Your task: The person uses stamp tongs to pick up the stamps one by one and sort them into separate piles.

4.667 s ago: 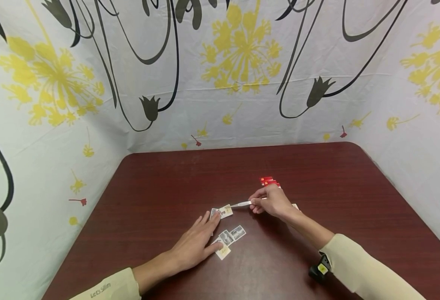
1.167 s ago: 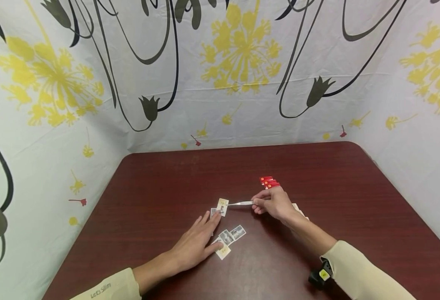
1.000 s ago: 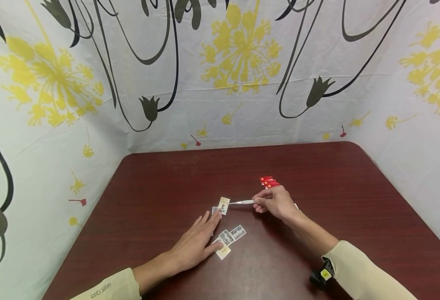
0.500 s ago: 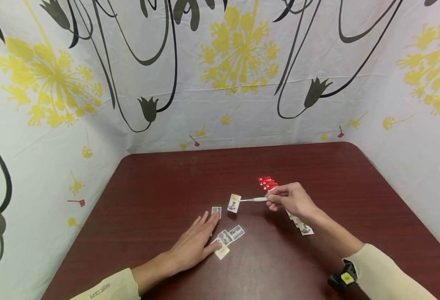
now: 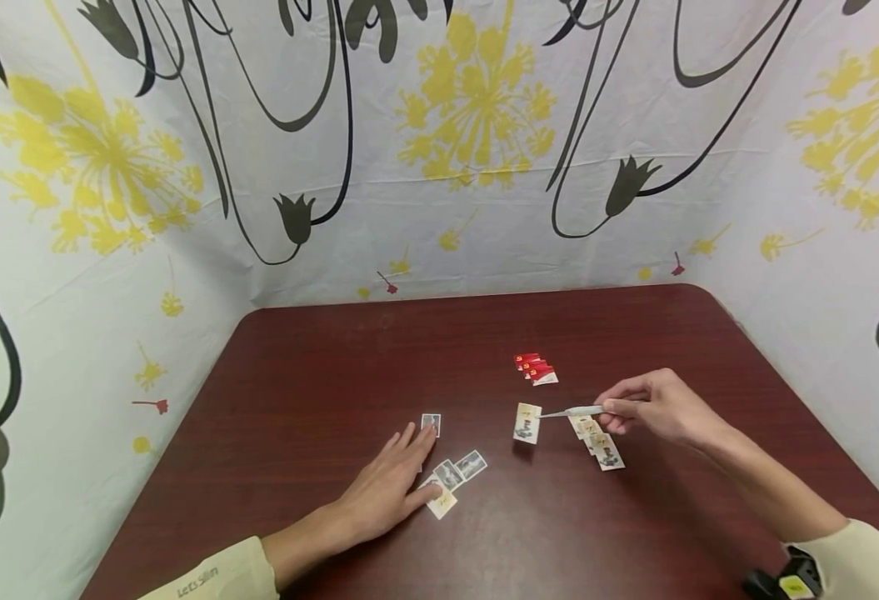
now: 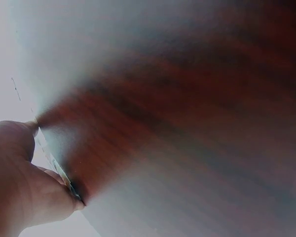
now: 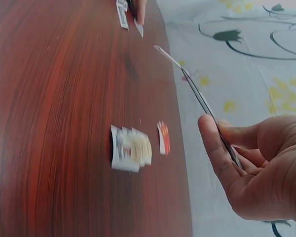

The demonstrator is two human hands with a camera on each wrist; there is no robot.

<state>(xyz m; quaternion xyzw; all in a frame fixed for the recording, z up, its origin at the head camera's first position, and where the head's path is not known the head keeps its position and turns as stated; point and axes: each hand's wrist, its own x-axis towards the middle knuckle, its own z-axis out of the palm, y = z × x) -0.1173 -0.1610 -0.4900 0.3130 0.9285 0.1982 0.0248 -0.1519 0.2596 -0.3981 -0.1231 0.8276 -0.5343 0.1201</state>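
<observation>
In the head view my right hand [image 5: 656,407] pinches a pair of tweezers [image 5: 583,411], whose tips hold a yellowish stamp [image 5: 526,423] above the table, over its shadow. The right wrist view shows the tweezers [image 7: 200,96] between thumb and fingers, with the stamp nearly edge-on at the tips. My left hand [image 5: 382,492] rests with fingers spread on the table. Its fingertips touch a grey stamp [image 5: 431,423], and its thumb lies on a yellowish stamp [image 5: 442,506]. Two grey stamps [image 5: 472,465] overlap beside the thumb. The left wrist view shows part of that hand [image 6: 19,182].
An overlapping row of yellowish stamps [image 5: 610,454] lies below the right hand. Farther back are several red stamps [image 5: 536,369], also overlapped. The dark red-brown table [image 5: 349,358] meets a patterned white cloth [image 5: 439,258] at its back and sides.
The tweezers first turn the yellowish stamp upright beside my left fingers, then lift it away to the right. The yellowish row and red stamps come more into view. My left hand stays put.
</observation>
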